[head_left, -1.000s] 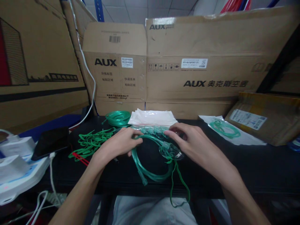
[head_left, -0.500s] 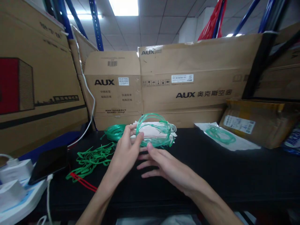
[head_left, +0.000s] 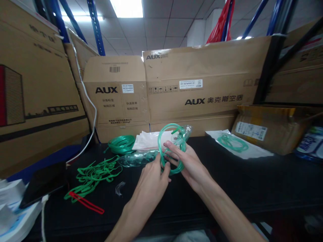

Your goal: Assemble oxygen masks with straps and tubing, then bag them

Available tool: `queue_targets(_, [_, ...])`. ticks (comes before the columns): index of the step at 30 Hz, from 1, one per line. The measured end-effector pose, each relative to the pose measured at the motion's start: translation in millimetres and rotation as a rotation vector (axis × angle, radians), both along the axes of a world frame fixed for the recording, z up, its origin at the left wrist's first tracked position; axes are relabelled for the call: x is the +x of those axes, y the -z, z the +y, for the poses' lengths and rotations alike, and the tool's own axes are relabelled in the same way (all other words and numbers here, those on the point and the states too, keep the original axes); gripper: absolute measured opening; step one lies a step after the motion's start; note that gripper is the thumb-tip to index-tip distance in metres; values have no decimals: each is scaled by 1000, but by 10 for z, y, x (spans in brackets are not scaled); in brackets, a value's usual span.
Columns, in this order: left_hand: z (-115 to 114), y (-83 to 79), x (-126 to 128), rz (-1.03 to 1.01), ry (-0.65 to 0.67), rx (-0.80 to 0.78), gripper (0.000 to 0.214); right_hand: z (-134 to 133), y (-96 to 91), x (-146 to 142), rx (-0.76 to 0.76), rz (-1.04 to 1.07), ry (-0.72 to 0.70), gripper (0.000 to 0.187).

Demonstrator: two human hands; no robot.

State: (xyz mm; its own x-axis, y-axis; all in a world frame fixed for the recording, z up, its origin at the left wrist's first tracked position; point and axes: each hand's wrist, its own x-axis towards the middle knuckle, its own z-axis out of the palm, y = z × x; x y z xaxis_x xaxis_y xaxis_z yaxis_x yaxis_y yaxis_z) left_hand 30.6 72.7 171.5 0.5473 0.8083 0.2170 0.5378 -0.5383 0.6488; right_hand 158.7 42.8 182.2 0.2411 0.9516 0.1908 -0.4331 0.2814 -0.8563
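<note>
A loop of clear green tubing is held up over the black table, between my two hands. My left hand pinches its lower left side, thumb and fingers closed on the tube. Around the right side of the same loop curl the fingers of my right hand. A crumpled clear plastic piece sits at the loop's upper right; what it is I cannot make out. Behind the hands lie white sheets, and a clear plastic bag with green in it rests just left of the loop.
On the left are a green tubing coil, tangled green cords, a red band, small clear strands and a black phone. At right, another green coil lies on a white sheet beside a cardboard box.
The tubing loop has moved right and slightly down. My right hand has gone from spread fingers to gripping it. The white sheets and plastic bag show more fully; the view has shifted slightly right.
</note>
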Motion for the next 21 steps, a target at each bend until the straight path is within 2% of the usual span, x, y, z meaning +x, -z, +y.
queue_targets(2, [-82, -20, 46, 109, -32, 56, 27, 12, 19, 27, -21, -23, -10, 39])
queue_targets(5, [-181, -21, 105, 161, -42, 132, 25, 26, 36, 83, -62, -59, -45, 38])
queue_targets(8, [-236, -18, 146, 191, 3, 202, 24, 21, 12, 182, -93, -98, -61, 33])
queue_targets(11, [-194, -107, 174, 212, 95, 247, 28, -28, -83, 395, -93, -132, -13, 25])
queue_targets(14, [8, -312, 240, 260, 163, 278, 54, -125, -216, 727, -61, -168, 116, 23])
queue_targets(16, [225, -458, 355, 320, 49, 373, 63, -193, -282, 952, -42, -212, 213, 27])
queue_targets(18, [466, -555, 549, 350, -43, 395, 67, -238, -307, 1121, -54, -273, 279, 32])
queue_targets(21, [778, -570, 938, 428, -71, 357, 61, -234, -281, 1226, -93, -370, 330, 34])
